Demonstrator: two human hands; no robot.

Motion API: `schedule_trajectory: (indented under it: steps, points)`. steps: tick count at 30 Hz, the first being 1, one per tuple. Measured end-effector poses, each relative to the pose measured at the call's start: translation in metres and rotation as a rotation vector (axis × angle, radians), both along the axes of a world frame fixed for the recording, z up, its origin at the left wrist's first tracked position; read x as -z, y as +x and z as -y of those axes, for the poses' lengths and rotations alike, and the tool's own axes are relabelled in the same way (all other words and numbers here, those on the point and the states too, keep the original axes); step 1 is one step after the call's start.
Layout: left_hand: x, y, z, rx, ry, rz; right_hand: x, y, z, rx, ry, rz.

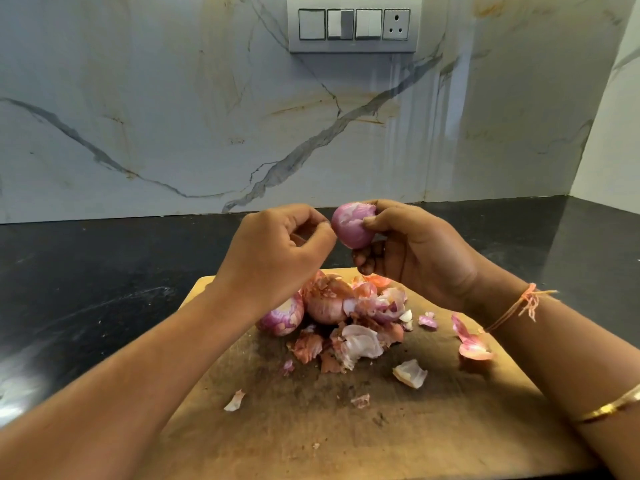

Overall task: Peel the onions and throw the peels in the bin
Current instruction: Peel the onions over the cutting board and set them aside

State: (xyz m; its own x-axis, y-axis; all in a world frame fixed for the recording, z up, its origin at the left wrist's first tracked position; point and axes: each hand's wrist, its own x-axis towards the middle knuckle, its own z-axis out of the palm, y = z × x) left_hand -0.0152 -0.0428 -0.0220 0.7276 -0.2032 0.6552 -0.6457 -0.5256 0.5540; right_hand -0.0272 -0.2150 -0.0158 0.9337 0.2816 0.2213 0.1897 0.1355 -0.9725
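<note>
My right hand [415, 251] grips a purple onion [351, 225] above the far end of a wooden cutting board [346, 427]. My left hand [277, 251] is beside it on the left, fingers curled, fingertips touching the onion's left side. Whether they pinch a bit of skin I cannot tell. Two more onions lie on the board: one partly peeled [282, 318] under my left wrist, one with brown skin [325, 303]. A heap of onion peels [360, 337] lies around them, with loose scraps [472, 342] scattered to the right and front. No bin is in view.
The board lies on a black stone counter [86, 289]. A marble-patterned wall [207, 116] stands behind, with a switch panel and socket [353, 24] high up. A side wall closes the right corner.
</note>
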Motion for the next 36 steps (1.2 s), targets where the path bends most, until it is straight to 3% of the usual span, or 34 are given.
schedule_trajectory:
  steps: [9, 18, 31, 36]
  points:
    - [-0.0013, -0.0017, 0.0010, 0.047, -0.003, -0.030, 0.0021, 0.0025, 0.0012, 0.045, -0.142, 0.063]
    - [-0.0003, -0.0038, 0.0048, -0.007, -0.029, 0.053, 0.0031, -0.0016, -0.0046, 0.060, -0.187, 0.149]
    - [-0.0020, -0.0052, 0.0011, -0.076, 0.219, 0.274, 0.0036, -0.0003, -0.0025, -0.005, -0.161, 0.081]
    - [-0.0015, 0.0000, -0.0025, -0.080, 0.151, 0.234, 0.0041, 0.0026, -0.0011, -0.071, -0.140, 0.033]
